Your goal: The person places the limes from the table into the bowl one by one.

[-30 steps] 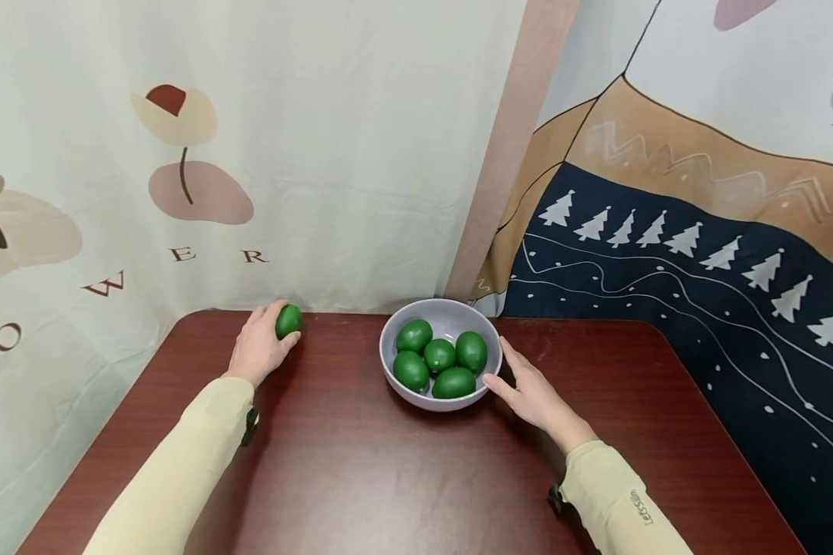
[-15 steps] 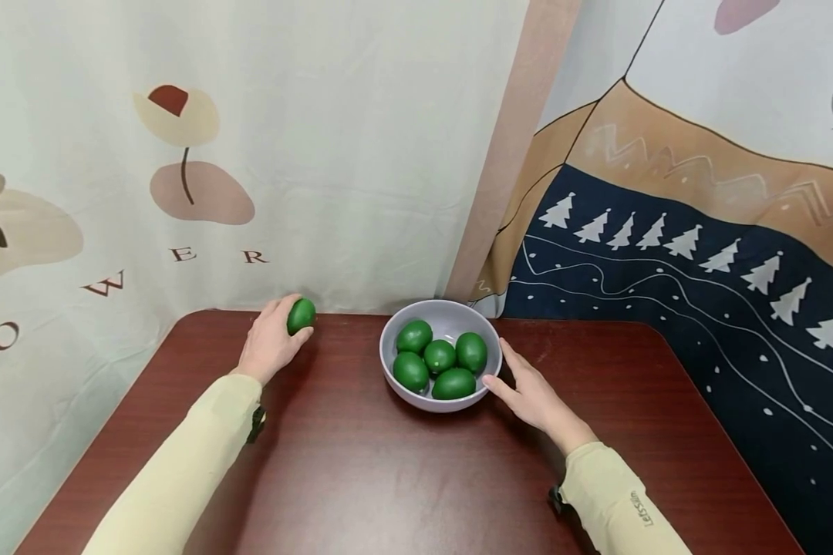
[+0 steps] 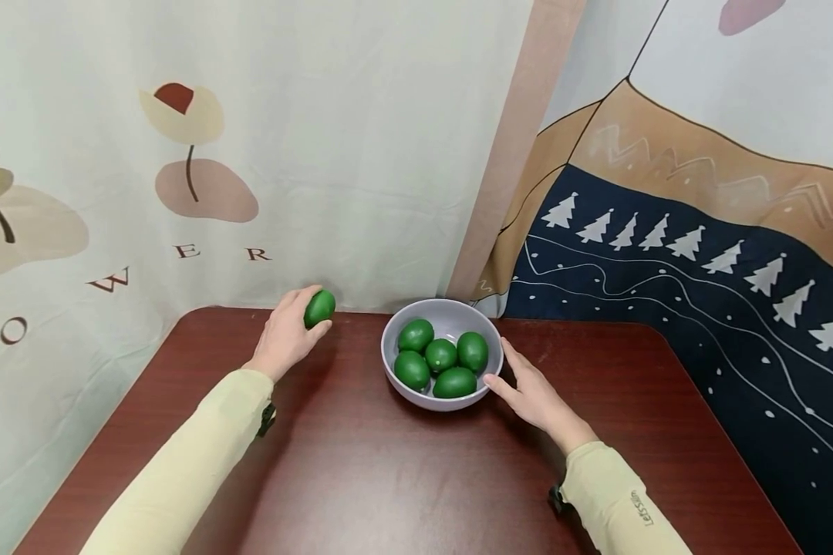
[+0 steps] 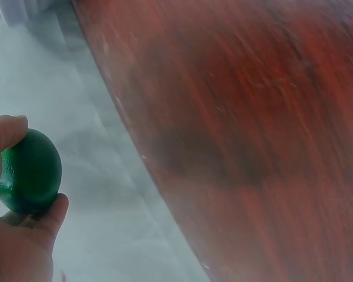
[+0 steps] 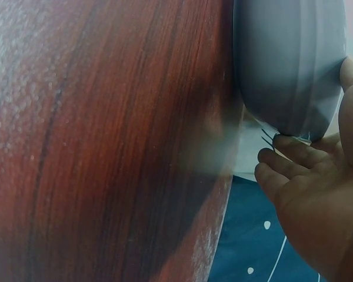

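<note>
My left hand (image 3: 286, 333) grips a green lime (image 3: 320, 308) between thumb and fingers near the table's back edge. In the left wrist view, the glossy lime (image 4: 34, 173) is held over the pale curtain beyond that edge. My right hand (image 3: 537, 395) holds the right side of a grey-lavender bowl (image 3: 392, 378), its thumb tip at the rim and fingers along the outside. Several more limes (image 3: 440, 355) lie in the bowl. In the right wrist view, the fingers of the right hand (image 5: 309, 182) sit against the bowl's outer wall (image 5: 288, 64).
The dark red-brown wooden table (image 3: 389, 478) reaches back to a pale printed curtain (image 3: 361, 154). A navy cloth with white trees (image 3: 666, 285) hangs behind the right side. The bowl stands near the back edge.
My left hand has moved right and slightly farther back with the lime, closer to the bowl. The right hand and the bowl have stayed in place.
</note>
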`<state>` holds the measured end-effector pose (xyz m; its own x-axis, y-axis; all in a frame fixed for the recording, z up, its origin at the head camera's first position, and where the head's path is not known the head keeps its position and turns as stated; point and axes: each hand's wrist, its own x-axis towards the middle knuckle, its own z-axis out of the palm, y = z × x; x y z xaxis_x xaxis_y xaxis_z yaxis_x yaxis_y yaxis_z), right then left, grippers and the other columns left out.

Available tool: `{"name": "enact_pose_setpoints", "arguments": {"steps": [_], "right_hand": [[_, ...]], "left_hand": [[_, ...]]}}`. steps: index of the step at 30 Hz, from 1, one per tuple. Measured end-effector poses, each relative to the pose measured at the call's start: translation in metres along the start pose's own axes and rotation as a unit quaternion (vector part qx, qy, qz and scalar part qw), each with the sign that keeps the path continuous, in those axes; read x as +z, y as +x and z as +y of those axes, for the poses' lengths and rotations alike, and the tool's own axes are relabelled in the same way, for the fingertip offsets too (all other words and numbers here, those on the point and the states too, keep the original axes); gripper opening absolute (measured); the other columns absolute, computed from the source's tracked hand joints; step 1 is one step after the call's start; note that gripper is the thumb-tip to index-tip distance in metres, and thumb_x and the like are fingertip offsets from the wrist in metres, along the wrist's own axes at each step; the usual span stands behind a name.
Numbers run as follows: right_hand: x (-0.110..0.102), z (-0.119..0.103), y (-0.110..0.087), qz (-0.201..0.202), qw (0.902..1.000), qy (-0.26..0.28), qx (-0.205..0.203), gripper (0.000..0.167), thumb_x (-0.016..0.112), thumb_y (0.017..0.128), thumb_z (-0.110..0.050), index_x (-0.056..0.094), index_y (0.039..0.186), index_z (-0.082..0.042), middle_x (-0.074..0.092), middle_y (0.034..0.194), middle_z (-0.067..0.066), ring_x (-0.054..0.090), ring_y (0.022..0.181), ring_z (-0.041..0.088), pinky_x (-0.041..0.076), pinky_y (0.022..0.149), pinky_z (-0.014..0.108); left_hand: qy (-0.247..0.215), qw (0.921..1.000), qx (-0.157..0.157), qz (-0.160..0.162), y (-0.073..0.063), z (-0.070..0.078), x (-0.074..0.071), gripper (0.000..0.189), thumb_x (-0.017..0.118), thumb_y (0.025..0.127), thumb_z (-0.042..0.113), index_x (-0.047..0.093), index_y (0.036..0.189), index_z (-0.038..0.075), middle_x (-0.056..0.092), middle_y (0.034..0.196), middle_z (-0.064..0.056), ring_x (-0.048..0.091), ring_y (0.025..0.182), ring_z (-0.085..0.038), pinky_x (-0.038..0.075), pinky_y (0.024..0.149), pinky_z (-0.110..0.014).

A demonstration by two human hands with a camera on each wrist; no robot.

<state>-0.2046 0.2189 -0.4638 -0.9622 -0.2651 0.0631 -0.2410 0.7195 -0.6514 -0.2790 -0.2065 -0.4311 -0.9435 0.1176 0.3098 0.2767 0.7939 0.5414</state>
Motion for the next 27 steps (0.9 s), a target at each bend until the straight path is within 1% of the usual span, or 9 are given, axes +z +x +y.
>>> {"name": "enact_pose_setpoints", "arguments": {"steps": [6, 11, 18, 22, 27], "right_hand": [[-0.001, 0.000, 0.001, -0.009, 0.9999, 0.004, 0.010, 0.085, 0.063, 0.103, -0.039, 0.018, 0.164, 0.001, 0.025, 0.167, 0.023, 0.027, 0.153, 0.042, 0.026, 0.121, 0.060], [-0.001, 0.000, 0.001, -0.007, 0.9999, -0.001, 0.008, 0.085, 0.063, 0.103, -0.039, 0.019, 0.163, 0.001, 0.025, 0.167, 0.023, 0.028, 0.153, 0.042, 0.026, 0.121, 0.060], [-0.001, 0.000, 0.000, -0.009, 0.9999, -0.002, 0.013, 0.085, 0.062, 0.103, -0.040, 0.019, 0.163, 0.001, 0.025, 0.167, 0.023, 0.027, 0.153, 0.042, 0.025, 0.121, 0.060], [-0.001, 0.000, 0.000, -0.010, 0.9999, -0.002, 0.013, 0.085, 0.062, 0.103, -0.041, 0.018, 0.164, 0.000, 0.025, 0.167, 0.023, 0.027, 0.153, 0.042, 0.025, 0.121, 0.060], [0.000, 0.000, 0.001, -0.007, 0.9999, -0.005, 0.012, 0.085, 0.062, 0.103, -0.040, 0.018, 0.164, 0.000, 0.025, 0.167, 0.023, 0.028, 0.153, 0.043, 0.025, 0.121, 0.060]], "left_hand": [[-0.009, 0.9996, 0.025, 0.006, 0.001, 0.015, 0.002, 0.064, 0.076, 0.094, 0.020, 0.049, 0.151, 0.010, 0.050, 0.145, -0.019, 0.056, 0.119, -0.041, 0.048, 0.095, -0.061], [-0.015, 0.9987, 0.048, 0.006, 0.002, 0.026, 0.003, 0.062, 0.077, 0.093, 0.019, 0.051, 0.148, 0.011, 0.052, 0.142, -0.017, 0.056, 0.117, -0.038, 0.049, 0.093, -0.059], [-0.014, 0.9972, 0.072, 0.014, 0.003, 0.040, 0.003, 0.062, 0.079, 0.091, 0.019, 0.053, 0.147, 0.010, 0.054, 0.140, -0.017, 0.058, 0.117, -0.037, 0.050, 0.094, -0.057], [-0.020, 0.9966, 0.080, 0.009, 0.003, 0.047, 0.004, 0.062, 0.079, 0.091, 0.020, 0.053, 0.147, 0.012, 0.054, 0.141, -0.015, 0.059, 0.115, -0.036, 0.051, 0.092, -0.055], [-0.024, 0.9941, 0.105, 0.013, 0.003, 0.055, 0.006, 0.062, 0.079, 0.091, 0.020, 0.054, 0.147, 0.014, 0.055, 0.140, -0.015, 0.060, 0.113, -0.035, 0.051, 0.091, -0.054]]}}
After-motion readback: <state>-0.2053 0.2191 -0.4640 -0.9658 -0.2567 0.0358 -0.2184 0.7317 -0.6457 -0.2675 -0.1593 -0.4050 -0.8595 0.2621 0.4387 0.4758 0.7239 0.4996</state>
